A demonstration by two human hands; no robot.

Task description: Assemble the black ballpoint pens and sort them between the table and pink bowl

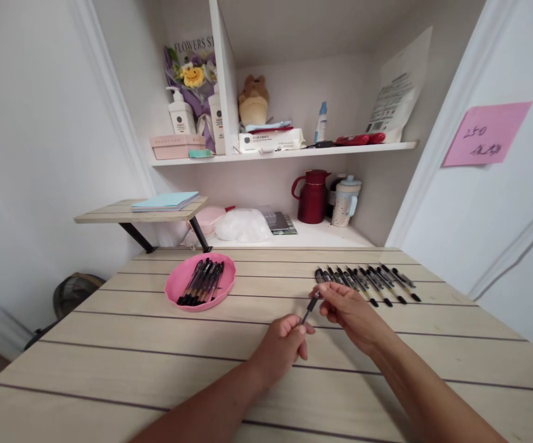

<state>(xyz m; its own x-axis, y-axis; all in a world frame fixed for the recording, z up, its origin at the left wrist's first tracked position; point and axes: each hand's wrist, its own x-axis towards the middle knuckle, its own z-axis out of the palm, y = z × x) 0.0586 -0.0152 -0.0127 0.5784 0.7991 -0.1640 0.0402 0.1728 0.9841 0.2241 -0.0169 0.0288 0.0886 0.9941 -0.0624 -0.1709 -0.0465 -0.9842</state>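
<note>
Between my two hands, over the middle of the table, is a pen [310, 307] with a black grip and a clear barrel. My left hand [287, 338] is closed round its lower end. At the tip end, the thumb and fingers of my right hand [340, 304] are pinched together; whether a small part sits between them is too small to tell. Right of centre, several black pens [368, 282] lie side by side in a slanted row, just beyond my right hand. A pink scalloped dish [171, 295] on the left holds several more black pens [204, 283].
A small raised shelf [165, 215] with blue paper stands at the back left. Behind the table, a cubby holds a red jug [313, 197], a pale cup [344, 203] and a white plastic bag [243, 226]. A pink note [487, 135] is on the right wall.
</note>
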